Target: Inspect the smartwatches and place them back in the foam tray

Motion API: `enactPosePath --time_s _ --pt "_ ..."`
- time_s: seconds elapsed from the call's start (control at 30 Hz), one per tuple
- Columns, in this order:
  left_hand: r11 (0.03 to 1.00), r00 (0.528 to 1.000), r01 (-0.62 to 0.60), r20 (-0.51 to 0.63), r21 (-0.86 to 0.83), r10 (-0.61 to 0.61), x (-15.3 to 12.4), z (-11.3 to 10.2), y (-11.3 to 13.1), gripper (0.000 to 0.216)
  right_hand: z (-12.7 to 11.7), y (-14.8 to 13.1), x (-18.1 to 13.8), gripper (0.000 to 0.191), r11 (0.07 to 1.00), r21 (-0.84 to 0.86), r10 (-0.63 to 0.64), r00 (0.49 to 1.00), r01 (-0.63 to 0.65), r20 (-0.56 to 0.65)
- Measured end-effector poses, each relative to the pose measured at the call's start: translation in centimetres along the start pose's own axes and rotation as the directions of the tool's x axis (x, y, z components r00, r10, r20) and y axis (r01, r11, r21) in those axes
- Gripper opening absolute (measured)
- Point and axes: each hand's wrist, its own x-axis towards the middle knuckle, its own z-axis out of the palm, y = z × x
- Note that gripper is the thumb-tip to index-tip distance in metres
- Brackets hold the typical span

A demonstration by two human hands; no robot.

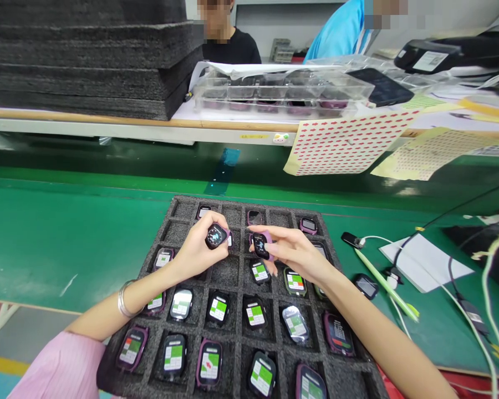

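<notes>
A black foam tray [228, 271] with square pockets lies on the green belt and holds several small watch bodies with lit screens. My left hand [197, 252] is closed round one purple-edged watch body [216, 236], held above the tray's far half with its dark screen facing me. My right hand [293, 252] pinches a second watch body [261, 244] just to the right of the first. Both hands hover over the tray, a few centimetres apart. A silver bangle [125, 299] sits on my left wrist.
Right of the tray lie a green pen [385, 285], a small black device [366, 285], white paper [424, 260] and cables. Across the belt are stacked black foam sheets [91, 55], a clear plastic tray [283, 88], red sticker sheets [345, 141] and two people.
</notes>
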Motion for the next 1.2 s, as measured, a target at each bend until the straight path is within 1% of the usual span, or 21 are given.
enactPosePath --time_s 0.07,0.13,0.17,0.27,0.33,0.4,0.47,0.53,0.6,0.7,0.8,0.93,1.07,1.2 --pt "0.999 0.999 0.049 -0.009 -0.024 -0.049 0.0 0.0 0.0 0.024 0.0 0.0 0.0 0.045 1.000 0.003 0.000 1.000 0.000 0.001" --pt "0.980 0.988 0.153 0.012 -0.127 -0.153 0.0 0.1 0.0 0.025 0.1 -0.1 0.0 0.045 1.000 0.007 -0.004 1.000 0.004 -0.003" --pt "0.955 0.977 0.215 0.041 -0.203 -0.211 0.0 0.2 0.1 0.030 0.1 -0.1 0.1 0.046 1.000 0.011 -0.008 1.000 0.008 0.000" --pt "0.828 0.927 0.375 0.155 -0.418 -0.341 0.1 0.4 0.3 0.053 0.1 -0.2 0.1 0.050 0.999 0.040 -0.003 0.999 0.002 0.033" --pt "0.729 0.893 0.446 0.200 -0.520 -0.403 0.2 0.5 0.5 0.059 0.1 -0.1 0.2 0.049 0.998 0.055 0.009 0.999 -0.011 0.044" --pt "0.621 0.854 0.508 0.254 -0.597 -0.454 0.4 0.4 0.8 0.053 0.2 0.0 0.2 0.044 0.999 0.050 0.012 1.000 -0.013 0.027" --pt "0.520 0.819 0.555 0.316 -0.649 -0.479 0.5 0.2 1.0 0.045 0.3 0.1 0.2 0.039 0.999 0.033 0.004 1.000 -0.003 -0.012" --pt "0.452 0.795 0.584 0.363 -0.675 -0.486 0.6 0.1 1.1 0.040 0.4 0.2 0.3 0.037 1.000 0.016 -0.006 0.998 0.007 -0.059" --pt "0.418 0.783 0.595 0.378 -0.687 -0.494 0.6 -0.1 1.3 0.041 0.5 0.2 0.2 0.040 1.000 0.000 -0.017 0.995 0.018 -0.094" --pt "0.421 0.782 0.594 0.371 -0.686 -0.500 0.5 -0.2 1.3 0.046 0.6 0.2 0.2 0.047 0.999 -0.019 -0.032 0.993 0.030 -0.111" --pt "0.450 0.797 0.582 0.365 -0.677 -0.481 0.4 -0.2 1.1 0.053 0.5 0.2 0.1 0.052 0.999 -0.035 -0.044 0.992 0.040 -0.116" --pt "0.535 0.830 0.553 0.362 -0.639 -0.425 0.2 0.0 0.6 0.060 0.4 0.5 0.0 0.052 0.996 -0.065 -0.071 0.991 0.064 -0.113" --pt "0.618 0.878 0.479 0.352 -0.623 -0.325 0.0 0.3 0.1 0.051 0.5 0.6 0.0 0.050 0.991 -0.112 -0.093 0.988 0.079 -0.123" --pt "0.647 0.892 0.447 0.365 -0.618 -0.268 -0.2 0.5 0.0 0.041 0.6 0.6 0.0 0.051 0.984 -0.160 -0.098 0.984 0.074 -0.147"
